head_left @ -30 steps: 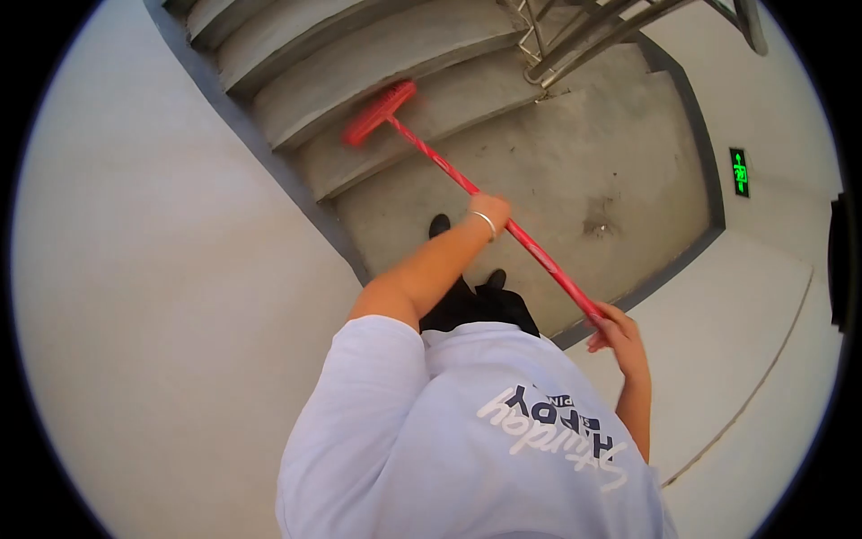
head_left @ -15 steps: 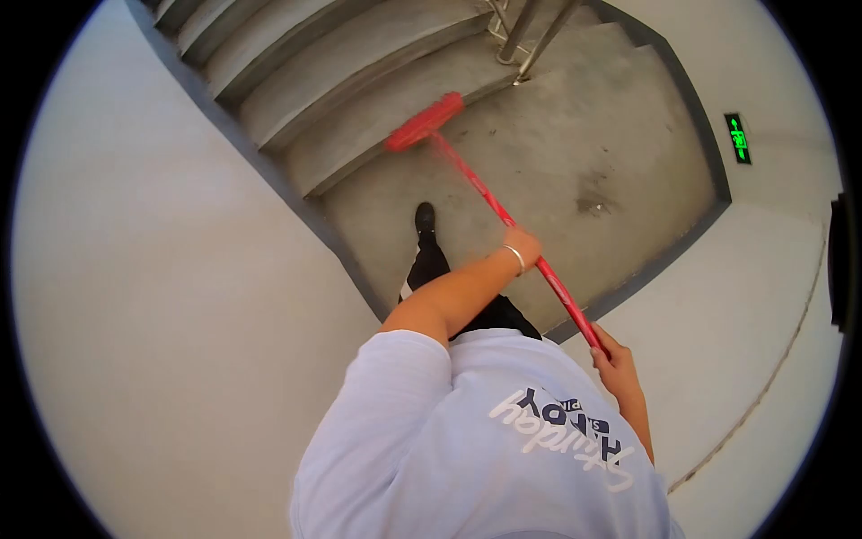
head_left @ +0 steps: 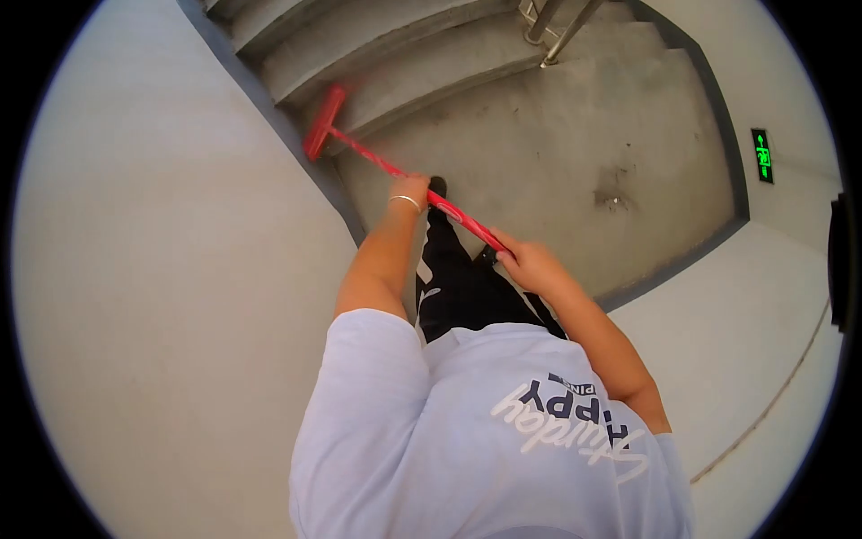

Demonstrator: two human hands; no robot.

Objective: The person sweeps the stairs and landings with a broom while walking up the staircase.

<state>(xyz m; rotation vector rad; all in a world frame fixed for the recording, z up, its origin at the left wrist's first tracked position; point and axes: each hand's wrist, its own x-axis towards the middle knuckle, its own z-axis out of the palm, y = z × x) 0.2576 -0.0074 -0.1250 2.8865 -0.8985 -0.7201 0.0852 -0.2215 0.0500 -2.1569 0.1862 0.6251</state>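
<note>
A red broom point(head_left: 462, 218) slants across the stairwell landing. Its long handle runs through both my hands, and its wide red head point(head_left: 325, 123), slightly blurred, is at the left end of the lowest step beside the dark skirting. Whether the bristles touch the concrete, I cannot tell. My left hand point(head_left: 410, 190), with a bracelet at the wrist, is closed round the middle of the handle. Nearer my body, my right hand point(head_left: 530, 265) grips the handle's upper end. One black shoe point(head_left: 437, 186) shows just beyond the handle.
Curved concrete steps point(head_left: 422, 76) rise ahead, with metal railing posts point(head_left: 564, 36) at their inner side. A dark stain point(head_left: 614, 199) marks the landing floor point(head_left: 557, 153). Pale walls stand on both sides; a lit green exit sign point(head_left: 762, 155) is on the right one.
The broom head has swung left along the lowest step to the wall and turned steeper. Both my hands have moved left and forward with the handle, still gripping it.
</note>
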